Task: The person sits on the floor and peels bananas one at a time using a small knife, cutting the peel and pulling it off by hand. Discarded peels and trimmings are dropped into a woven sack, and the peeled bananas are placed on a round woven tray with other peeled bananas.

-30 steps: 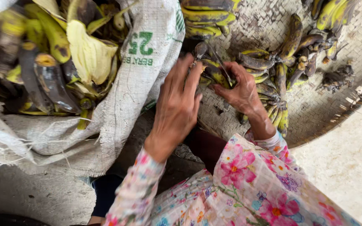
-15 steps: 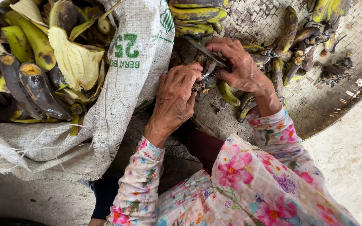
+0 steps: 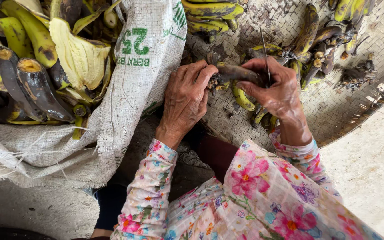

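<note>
- Head view: nearest are two sleeves [image 3: 250, 195] with pink flowers, coming up from the bottom of the picture.
- The left hand [image 3: 185, 100] is next. Its fingers curl around the stem end of a dark banana [image 3: 238, 73]. This grip is closed on the banana.
- The right hand [image 3: 276, 91] is closed on the other end of the same banana. It also holds a thin knife [image 3: 264, 49] with the blade pointing up and away. The blade sits right by the banana.
- The dark banana lies across between both hands, just above a flat woven tray [image 3: 334, 115].
- I think the banana is light and soft. The skin looks very ripe, nearly black, so it could squash or slip. Holding it at both ends looks like a good way, with a gentle squeeze, and with the fingers off the blade.
- Under the hands are a few small yellow-green bananas [image 3: 243, 98] on the tray.
- To the left is a white woven sack [image 3: 134, 89] with green print. It is open and full of peels [image 3: 78, 55] and dark bananas.
- Farthest away, at the top of the tray, are more banana bunches [image 3: 210, 11] and dark stem bits [image 3: 356, 73].
- On the right is a pale floor [image 3: 374, 169].
</note>
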